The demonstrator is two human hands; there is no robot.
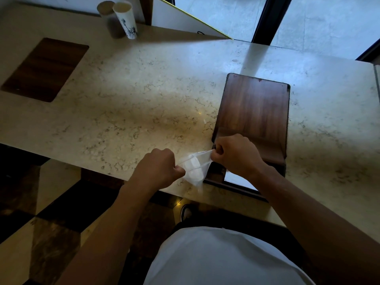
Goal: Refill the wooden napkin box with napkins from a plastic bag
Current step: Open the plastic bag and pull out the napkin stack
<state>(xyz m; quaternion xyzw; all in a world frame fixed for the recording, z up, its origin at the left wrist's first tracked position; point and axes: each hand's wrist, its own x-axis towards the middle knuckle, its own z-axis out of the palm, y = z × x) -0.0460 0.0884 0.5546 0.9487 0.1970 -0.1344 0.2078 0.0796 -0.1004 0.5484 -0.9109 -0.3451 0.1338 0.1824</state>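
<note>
Both grips are closed fists: the left hand (159,167) and right hand (234,154) each pinch one edge of the clear plastic bag (194,168), stretched between them with white napkins (192,165) inside. Just beside the right fist lies the wooden napkin box (253,112), on the marble worktop (133,95) near its front edge.
</note>
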